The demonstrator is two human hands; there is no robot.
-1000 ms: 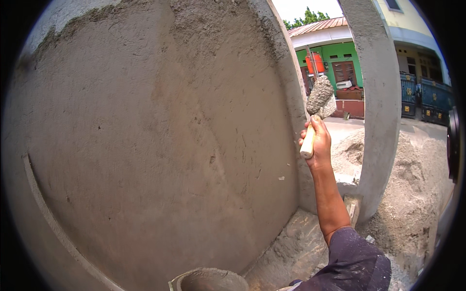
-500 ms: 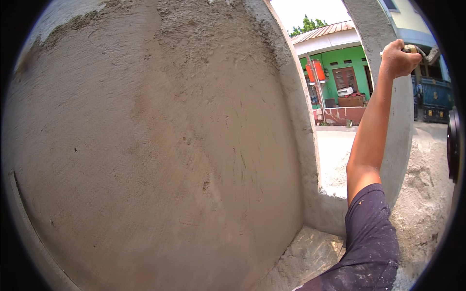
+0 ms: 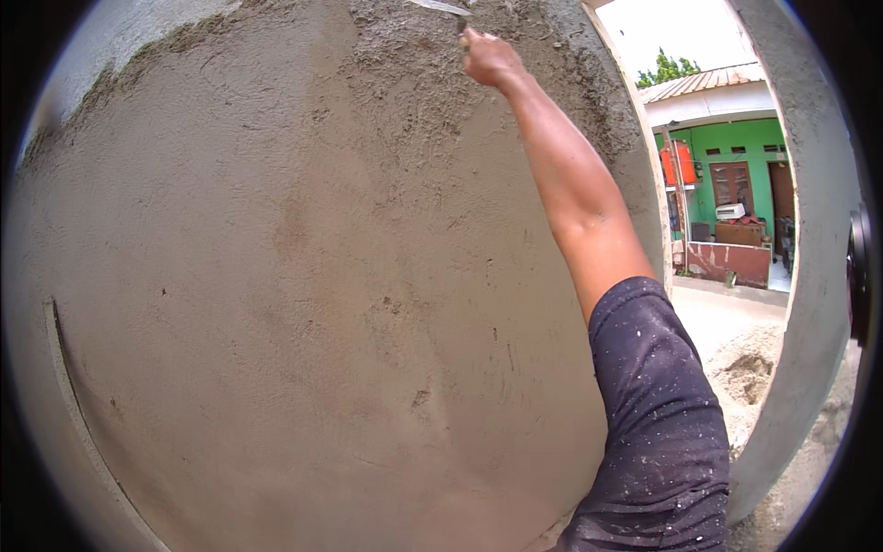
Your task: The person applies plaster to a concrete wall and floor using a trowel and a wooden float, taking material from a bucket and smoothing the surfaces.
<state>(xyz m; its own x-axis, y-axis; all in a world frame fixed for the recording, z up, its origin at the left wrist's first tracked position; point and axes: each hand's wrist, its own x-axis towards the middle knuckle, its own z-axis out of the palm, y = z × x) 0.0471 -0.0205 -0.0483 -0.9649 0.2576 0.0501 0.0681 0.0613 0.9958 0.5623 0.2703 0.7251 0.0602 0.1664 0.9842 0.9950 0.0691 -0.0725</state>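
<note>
My right hand (image 3: 492, 60) is raised high against the wall, its fingers closed round the handle of a trowel (image 3: 441, 7). The pale metal blade sits at the top edge of the view, in front of rough, wet mortar (image 3: 405, 46); whether it touches the wall I cannot tell. Below and to the left, the grey-brown plastered wall (image 3: 303, 304) is smoother, with small pits and streaks. My right arm stretches up from the lower right in a dark, speckled sleeve. My left hand does not show.
A window-like opening (image 3: 664, 198) with a pale edge stands to the right, beside a grey pillar (image 3: 819, 184). Outside are a green house (image 3: 750, 138), an orange tank (image 3: 679, 164) and a sand heap (image 3: 745, 368). A thin strip (image 3: 69, 386) leans along the wall's lower left.
My right hand has swung left with the trowel, from beside the pillar to the rough upper part of the wall. The view has turned a little left.
</note>
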